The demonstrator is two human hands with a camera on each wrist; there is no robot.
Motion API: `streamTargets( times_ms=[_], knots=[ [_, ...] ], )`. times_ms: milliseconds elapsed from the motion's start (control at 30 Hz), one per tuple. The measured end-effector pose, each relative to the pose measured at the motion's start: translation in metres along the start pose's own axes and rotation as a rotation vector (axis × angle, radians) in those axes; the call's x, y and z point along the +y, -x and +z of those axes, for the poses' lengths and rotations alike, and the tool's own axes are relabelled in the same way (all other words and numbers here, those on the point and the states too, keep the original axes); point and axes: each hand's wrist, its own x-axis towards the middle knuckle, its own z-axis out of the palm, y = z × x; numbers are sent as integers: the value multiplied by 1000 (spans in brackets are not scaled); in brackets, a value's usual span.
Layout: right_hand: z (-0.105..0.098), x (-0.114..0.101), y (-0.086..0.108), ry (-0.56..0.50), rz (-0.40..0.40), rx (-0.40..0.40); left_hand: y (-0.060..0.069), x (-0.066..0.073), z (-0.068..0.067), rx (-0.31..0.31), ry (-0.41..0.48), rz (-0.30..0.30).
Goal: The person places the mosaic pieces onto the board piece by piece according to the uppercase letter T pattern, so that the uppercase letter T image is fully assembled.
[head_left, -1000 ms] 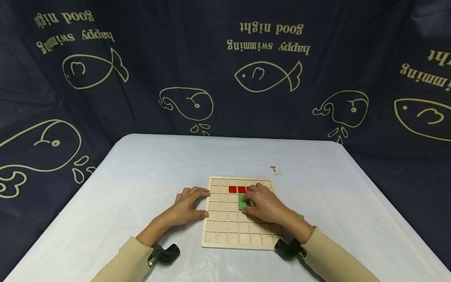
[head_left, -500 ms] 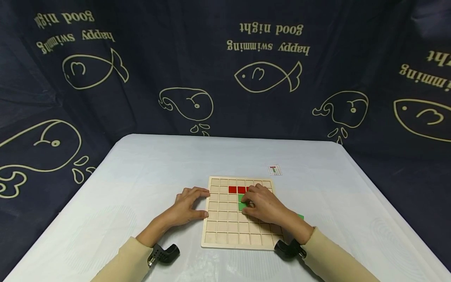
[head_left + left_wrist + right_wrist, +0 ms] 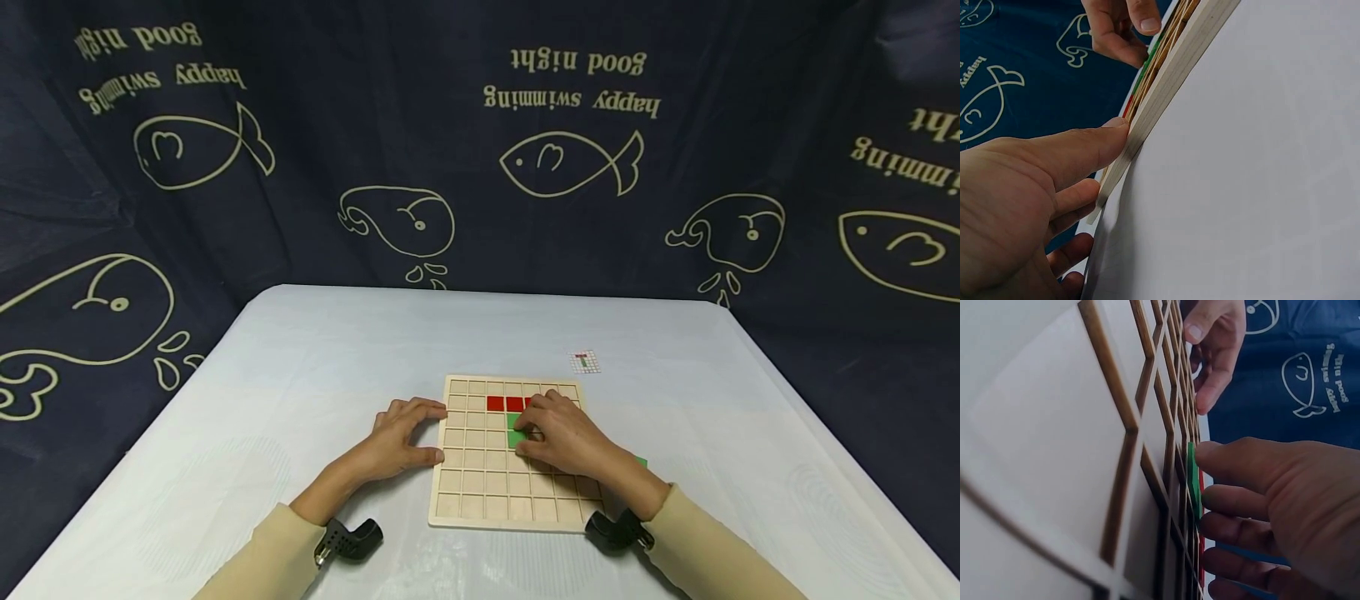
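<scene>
A square wooden grid board [image 3: 472,482] lies on the table. Red tiles [image 3: 496,403] form a row near its far side, with the right end under my right hand [image 3: 562,435]. Below that row a green tile [image 3: 513,419] fills one cell, and a second green tile [image 3: 515,439] sits just nearer. My right thumb and fingertips pinch this nearer tile in its cell; in the right wrist view the thumb [image 3: 1235,456] touches the green edge [image 3: 1193,478]. My left hand [image 3: 396,440] rests against the board's left edge, its thumb and fingers loosely spread.
A small pattern card [image 3: 585,361] with a red and green T shape lies beyond the board. Another green piece [image 3: 642,460] shows partly behind my right forearm. A dark printed cloth [image 3: 465,125] hangs behind the white table [image 3: 337,350].
</scene>
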Motion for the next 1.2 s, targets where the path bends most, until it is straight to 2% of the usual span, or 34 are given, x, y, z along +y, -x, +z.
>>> streamTargets(
  times_ms=[533,800,1200],
  knots=[
    [-16,11,12,-47,128,24,0,0,-1,0,-2,3],
    [-25,20,26,-51,146,46,-1,0,0,-2,-5,-4],
    [-33,35,50,-26,166,121,0,0,0,1,-9,5]
  ],
)
